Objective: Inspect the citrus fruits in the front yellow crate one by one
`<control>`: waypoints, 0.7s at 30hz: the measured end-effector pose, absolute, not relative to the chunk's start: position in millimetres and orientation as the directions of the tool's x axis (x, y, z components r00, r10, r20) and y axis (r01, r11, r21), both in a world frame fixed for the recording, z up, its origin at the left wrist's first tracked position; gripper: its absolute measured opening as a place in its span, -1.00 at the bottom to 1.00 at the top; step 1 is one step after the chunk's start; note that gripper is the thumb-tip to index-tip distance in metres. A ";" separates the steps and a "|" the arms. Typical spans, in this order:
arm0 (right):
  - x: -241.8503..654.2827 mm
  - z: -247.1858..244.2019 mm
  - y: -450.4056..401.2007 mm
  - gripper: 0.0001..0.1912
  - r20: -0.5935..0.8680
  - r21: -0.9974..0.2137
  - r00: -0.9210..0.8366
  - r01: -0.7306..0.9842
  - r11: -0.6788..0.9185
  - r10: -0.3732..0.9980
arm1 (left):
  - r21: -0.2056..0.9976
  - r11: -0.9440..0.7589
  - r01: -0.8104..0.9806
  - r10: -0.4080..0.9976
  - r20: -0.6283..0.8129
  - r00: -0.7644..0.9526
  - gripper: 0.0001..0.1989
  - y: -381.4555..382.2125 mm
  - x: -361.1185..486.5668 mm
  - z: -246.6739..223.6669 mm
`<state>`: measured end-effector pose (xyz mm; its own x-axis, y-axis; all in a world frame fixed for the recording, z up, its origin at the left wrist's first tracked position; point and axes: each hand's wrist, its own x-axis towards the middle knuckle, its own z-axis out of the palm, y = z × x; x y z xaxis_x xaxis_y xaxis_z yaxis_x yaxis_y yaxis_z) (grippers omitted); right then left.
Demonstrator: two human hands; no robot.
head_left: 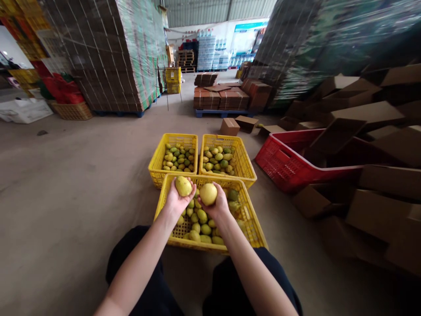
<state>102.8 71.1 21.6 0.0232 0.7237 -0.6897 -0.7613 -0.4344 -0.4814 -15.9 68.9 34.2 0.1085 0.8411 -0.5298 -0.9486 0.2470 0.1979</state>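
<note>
Left hand (177, 202) and right hand (221, 205), half-curled, cradle a speckled fruit (183, 186) and a paler fruit (208, 194) over the front crate (249, 215), seemingly mid-inspection; release calls for gentle lowering

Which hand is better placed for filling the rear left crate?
Left, probably: the left hand holds its fruit just in front of that crate, while the right hand is farther to the right.

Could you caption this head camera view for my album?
Two hands hold one yellow fruit each above a fruit-filled yellow crate on the floor.
</note>
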 end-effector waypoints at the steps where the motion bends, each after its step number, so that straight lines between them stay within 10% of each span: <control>1: 103.0 21.5 70.9 -0.78 -0.698 -0.466 -0.013 -0.751 -0.468 0.716 | 0.176 0.265 -0.948 0.840 -0.526 0.137 -0.74 68.4 -15.3 34.0; 21: 106.7 28.9 67.6 -0.80 -0.444 -0.581 -0.103 -0.723 -0.373 0.890 | 0.385 0.230 -0.894 0.890 -0.455 0.033 -0.87 64.1 -17.6 44.4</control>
